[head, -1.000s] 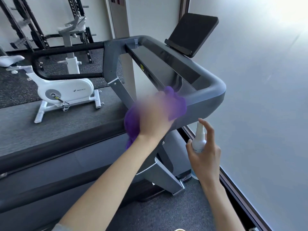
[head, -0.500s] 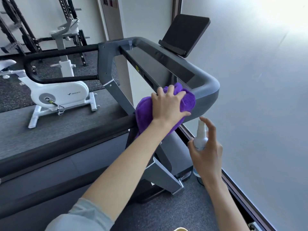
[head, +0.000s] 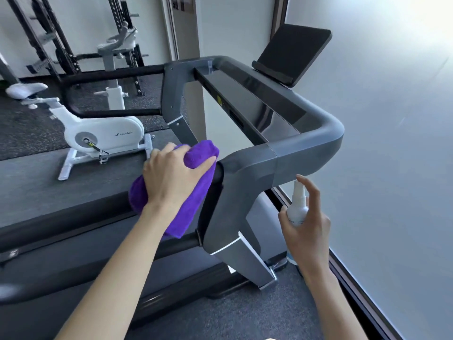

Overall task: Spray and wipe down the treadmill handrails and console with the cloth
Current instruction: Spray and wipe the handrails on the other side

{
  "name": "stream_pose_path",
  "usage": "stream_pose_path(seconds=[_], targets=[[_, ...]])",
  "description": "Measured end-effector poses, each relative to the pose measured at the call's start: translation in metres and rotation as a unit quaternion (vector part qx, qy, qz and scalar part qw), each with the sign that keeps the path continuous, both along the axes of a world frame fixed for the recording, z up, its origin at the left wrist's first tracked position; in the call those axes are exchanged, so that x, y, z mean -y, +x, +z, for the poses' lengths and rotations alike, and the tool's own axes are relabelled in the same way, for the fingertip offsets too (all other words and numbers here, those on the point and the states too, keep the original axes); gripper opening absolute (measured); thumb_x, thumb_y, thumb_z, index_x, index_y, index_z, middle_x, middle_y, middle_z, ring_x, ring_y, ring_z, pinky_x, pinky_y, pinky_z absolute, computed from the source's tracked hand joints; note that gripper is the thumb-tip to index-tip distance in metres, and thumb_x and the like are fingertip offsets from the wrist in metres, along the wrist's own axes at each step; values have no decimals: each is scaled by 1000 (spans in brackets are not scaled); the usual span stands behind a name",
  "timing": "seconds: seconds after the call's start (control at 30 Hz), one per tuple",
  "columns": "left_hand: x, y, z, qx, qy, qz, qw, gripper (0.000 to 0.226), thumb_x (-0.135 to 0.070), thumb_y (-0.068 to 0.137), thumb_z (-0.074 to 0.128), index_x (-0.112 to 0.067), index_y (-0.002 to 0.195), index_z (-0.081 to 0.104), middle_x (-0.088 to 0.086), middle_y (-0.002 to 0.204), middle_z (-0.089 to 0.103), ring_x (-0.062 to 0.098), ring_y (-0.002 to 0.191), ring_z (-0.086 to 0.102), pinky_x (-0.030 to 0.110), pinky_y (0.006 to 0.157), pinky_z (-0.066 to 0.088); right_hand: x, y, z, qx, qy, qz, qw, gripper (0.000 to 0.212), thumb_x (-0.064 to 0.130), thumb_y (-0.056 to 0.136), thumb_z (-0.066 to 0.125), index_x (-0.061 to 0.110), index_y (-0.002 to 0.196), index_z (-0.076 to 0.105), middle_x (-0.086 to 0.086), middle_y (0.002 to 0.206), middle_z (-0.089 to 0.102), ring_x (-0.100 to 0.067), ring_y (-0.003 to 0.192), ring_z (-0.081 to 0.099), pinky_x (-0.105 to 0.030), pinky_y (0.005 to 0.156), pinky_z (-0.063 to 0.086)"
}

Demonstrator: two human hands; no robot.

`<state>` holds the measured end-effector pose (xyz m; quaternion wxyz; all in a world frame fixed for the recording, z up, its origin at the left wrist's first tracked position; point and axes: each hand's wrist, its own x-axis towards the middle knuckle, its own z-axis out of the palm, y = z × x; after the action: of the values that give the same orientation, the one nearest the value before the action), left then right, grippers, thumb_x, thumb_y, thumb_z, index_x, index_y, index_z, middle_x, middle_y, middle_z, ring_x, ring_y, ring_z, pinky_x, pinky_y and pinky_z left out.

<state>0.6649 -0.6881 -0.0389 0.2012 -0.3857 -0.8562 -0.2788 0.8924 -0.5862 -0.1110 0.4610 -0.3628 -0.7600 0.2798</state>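
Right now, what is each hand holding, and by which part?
The left hand grips the bunched purple cloth over its top, against the near handrail. The right hand holds the spray bottle around its body, forefinger above the nozzle.

At the left of the frame, the white exercise bike (head: 105, 133) carries small grey lettering with a tick-like logo on its side housing; the word is too blurred to read for certain. A yellow sticker (head: 220, 102) on the treadmill console (head: 247, 104) is illegible.
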Motion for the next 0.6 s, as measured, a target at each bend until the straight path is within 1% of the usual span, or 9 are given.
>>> stream_pose_path(seconds=[0.03, 0.07, 0.13, 0.2, 0.27, 0.3, 0.37, 0.47, 0.6], targets=[[-4, 7, 1, 2, 13, -17, 1000, 64, -75, 74, 51, -22, 104, 71, 5, 98, 65, 36, 91, 57, 41, 75, 45, 0, -4, 2, -2, -1, 2, 1000, 68, 5, 80, 64, 44, 131, 40, 19, 60, 41, -5, 55, 47, -12, 47, 34], [-8, 14, 1, -3, 7, -36, 999, 64, -75, 74, 54, -25, 111, 69, 4, 102, 65, 34, 93, 56, 40, 77, 45, 1, -7, 3, -5, -1, 4, 1000, 68, 5, 80, 64, 44, 131, 41, 17, 59, 42, -5, 55, 47, -12, 47, 35], [-11, 22, -7, -46, -50, -45, 997, 65, -75, 74, 56, -28, 117, 66, 1, 105, 64, 32, 94, 56, 40, 78, 43, 2, -17, 6, -9, 1, 14, 1000, 67, 6, 80, 64, 45, 131, 41, 15, 63, 47, -8, 55, 48, -13, 49, 35], [1, 17, -15, -84, -71, -33, 993, 61, -72, 75, 57, -24, 113, 67, 2, 100, 64, 31, 89, 56, 40, 74, 42, 4, -27, 8, -9, 3, 26, 1000, 68, 6, 80, 63, 45, 131, 40, 15, 68, 51, -10, 55, 47, -23, 53, 40], [22, 4, -18, -107, -54, -23, 993, 56, -68, 75, 62, -19, 103, 70, 4, 92, 65, 32, 80, 57, 39, 67, 44, 8, -36, 8, -6, 5, 38, 999, 68, 5, 80, 64, 43, 131, 40, 16, 71, 52, -12, 55, 47, -32, 54, 45], [34, -3, -20, -114, -45, -17, 992, 55, -67, 75, 64, -18, 99, 70, 4, 88, 65, 32, 76, 58, 39, 64, 44, 11, -40, 8, -4, 6, 45, 999, 67, 5, 81, 64, 42, 131, 40, 16, 71, 52, -14, 55, 47, -34, 54, 46], [58, -16, -23, -133, -38, -4, 990, 55, -68, 74, 65, -16, 93, 70, 4, 84, 64, 32, 72, 57, 38, 60, 45, 17, -48, 7, 4, 10, 61, 998, 65, 5, 82, 62, 40, 132, 40, 15, 69, 50, -13, 54, 46, -34, 53, 44], [88, -29, -28, -149, -32, 21, 988, 58, -71, 74, 61, -16, 91, 69, 4, 81, 62, 32, 70, 56, 37, 59, 43, 27, -60, 6, 14, 12, 82, 996, 63, 5, 84, 61, 38, 134, 40, 12, 63, 46, -13, 52, 43, -30, 53, 39], [122, -40, -30, -144, -33, 45, 988, 62, -73, 74, 58, -14, 91, 69, 6, 83, 63, 32, 72, 56, 40, 61, 44, 41, -74, 6, 15, 9, 107, 994, 66, 5, 83, 61, 41, 134, 39, 15, 61, 44, -14, 52, 43, -32, 52, 41]])
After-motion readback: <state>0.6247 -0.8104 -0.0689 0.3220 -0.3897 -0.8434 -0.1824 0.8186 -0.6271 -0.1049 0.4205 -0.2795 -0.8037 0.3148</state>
